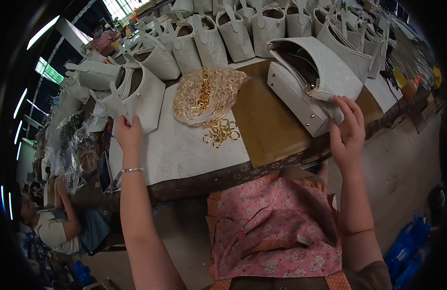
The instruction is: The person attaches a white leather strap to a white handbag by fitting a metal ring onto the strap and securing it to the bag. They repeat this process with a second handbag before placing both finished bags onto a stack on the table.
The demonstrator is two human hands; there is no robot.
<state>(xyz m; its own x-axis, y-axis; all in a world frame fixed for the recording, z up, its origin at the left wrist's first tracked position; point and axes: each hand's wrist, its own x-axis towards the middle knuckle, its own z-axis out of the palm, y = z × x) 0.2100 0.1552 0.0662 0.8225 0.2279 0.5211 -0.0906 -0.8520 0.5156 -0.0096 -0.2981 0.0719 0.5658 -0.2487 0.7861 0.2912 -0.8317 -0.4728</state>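
My left hand is closed in a pinch at the near edge of a white handbag, one of a group at the left. On the brown sheet at the right, another white handbag lies tipped over, its dark lining and a gold ring showing. My right hand grips its near end, thumb apart from the fingers and white material between them. Between the two bags sits a clear plastic bag of gold hardware. Several loose gold rings lie just in front of it.
Rows of white bags stand along the back of the table. A brown sheet and white paper cover the near surface. An orange-tipped bottle stands at the right. Crumpled clear plastic and a seated person are at the left.
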